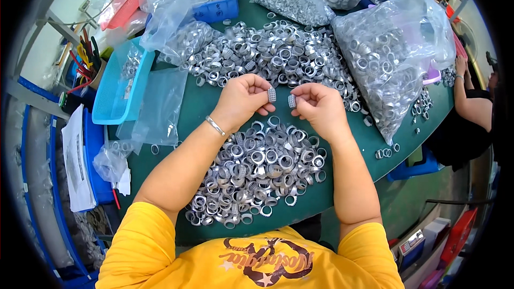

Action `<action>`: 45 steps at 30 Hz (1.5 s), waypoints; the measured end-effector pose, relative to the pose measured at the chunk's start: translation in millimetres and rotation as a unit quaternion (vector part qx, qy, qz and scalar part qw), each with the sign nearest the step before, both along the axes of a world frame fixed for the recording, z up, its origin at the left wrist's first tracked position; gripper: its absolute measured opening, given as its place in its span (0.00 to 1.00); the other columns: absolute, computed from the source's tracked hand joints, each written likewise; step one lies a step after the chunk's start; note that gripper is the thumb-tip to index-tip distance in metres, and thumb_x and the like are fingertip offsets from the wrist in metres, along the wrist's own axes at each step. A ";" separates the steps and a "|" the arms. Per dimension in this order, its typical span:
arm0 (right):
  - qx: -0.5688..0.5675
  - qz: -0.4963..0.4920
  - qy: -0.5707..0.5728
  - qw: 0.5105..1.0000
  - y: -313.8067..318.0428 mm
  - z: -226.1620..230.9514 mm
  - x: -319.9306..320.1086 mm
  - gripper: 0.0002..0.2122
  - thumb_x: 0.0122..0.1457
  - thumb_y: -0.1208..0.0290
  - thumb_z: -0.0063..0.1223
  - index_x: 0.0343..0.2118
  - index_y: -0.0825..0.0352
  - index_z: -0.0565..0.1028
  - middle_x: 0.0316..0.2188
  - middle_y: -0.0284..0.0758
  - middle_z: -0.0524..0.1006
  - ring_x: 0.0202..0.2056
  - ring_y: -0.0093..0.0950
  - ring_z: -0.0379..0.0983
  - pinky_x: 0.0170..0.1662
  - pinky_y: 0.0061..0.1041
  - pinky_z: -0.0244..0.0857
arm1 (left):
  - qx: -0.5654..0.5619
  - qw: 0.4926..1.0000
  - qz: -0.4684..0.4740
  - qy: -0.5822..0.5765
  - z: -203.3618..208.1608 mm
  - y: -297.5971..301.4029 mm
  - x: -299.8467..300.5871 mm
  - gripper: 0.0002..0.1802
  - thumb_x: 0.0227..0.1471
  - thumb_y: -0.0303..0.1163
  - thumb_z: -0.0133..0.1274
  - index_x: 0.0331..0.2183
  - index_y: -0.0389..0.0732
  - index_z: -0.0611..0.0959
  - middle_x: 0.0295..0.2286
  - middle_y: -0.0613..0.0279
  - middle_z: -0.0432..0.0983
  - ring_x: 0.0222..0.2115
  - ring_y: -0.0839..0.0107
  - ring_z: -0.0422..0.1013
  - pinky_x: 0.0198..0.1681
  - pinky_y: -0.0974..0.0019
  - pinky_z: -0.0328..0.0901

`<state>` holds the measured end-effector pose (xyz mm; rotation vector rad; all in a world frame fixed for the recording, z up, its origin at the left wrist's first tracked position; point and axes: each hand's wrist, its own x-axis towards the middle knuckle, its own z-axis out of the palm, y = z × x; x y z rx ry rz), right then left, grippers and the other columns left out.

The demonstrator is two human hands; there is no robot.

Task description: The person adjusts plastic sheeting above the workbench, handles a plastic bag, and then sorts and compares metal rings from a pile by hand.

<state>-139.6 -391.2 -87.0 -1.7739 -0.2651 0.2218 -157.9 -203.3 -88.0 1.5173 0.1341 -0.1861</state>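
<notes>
Between the thumb and fingers of my left hand (242,101) is a silver-grey ring (272,94) with a band of small studs. My right hand (323,108) pinches a similar studded ring (292,101). The two rings are held up a short way apart, over the green table (353,166). Below my hands, between my forearms, lies a heap of grey metal rings (262,168). Beyond my hands spreads a second, wider pile of rings (284,53).
A clear bag full of rings (380,59) stands at the right. On the left are a turquoise basket (120,85) and a flat plastic bag (160,107). A blue bin (219,5) and more filled bags (300,5) sit at the back. Another person (471,107) is at the far right.
</notes>
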 end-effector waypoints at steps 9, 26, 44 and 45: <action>0.139 0.073 0.110 0.981 -1.5 1.5 0.8 0.07 0.53 0.81 0.48 0.34 0.74 0.74 0.27 0.35 0.77 0.24 0.20 0.74 0.26 0.15 0.68 | -0.037 0.997 -0.057 -0.045 2.1 -2.6 -8.1 0.06 0.48 0.22 0.53 0.32 0.32 0.77 0.25 0.59 0.76 0.22 0.77 0.73 0.25 0.76 0.69; -0.035 0.070 -0.201 0.977 1.3 -15.5 3.9 0.06 0.45 0.87 0.46 0.23 0.71 0.75 0.25 0.35 0.76 0.29 0.28 0.74 0.30 0.25 0.67 | 0.125 0.977 -0.129 -0.115 -5.0 10.9 -5.1 0.06 0.43 0.18 0.50 0.27 0.35 0.80 0.23 0.64 0.74 0.23 0.79 0.71 0.27 0.75 0.66; -0.164 0.120 -0.188 0.961 6.0 -19.5 -2.6 0.07 0.49 0.78 0.51 0.32 0.72 0.76 0.28 0.40 0.74 0.31 0.35 0.72 0.36 0.27 0.65 | 0.549 0.798 0.052 -0.245 -0.1 55.0 8.5 0.08 0.37 0.25 0.57 0.26 0.39 0.77 0.27 0.57 0.69 0.28 0.56 0.70 0.32 0.59 0.65; -0.163 0.106 -0.177 0.965 6.1 -19.1 -3.8 0.07 0.50 0.78 0.51 0.32 0.72 0.76 0.28 0.40 0.75 0.31 0.33 0.72 0.35 0.26 0.65 | 0.549 0.797 0.051 -0.246 -3.8 54.6 9.5 0.08 0.37 0.25 0.57 0.26 0.39 0.77 0.27 0.57 0.69 0.28 0.56 0.70 0.32 0.59 0.65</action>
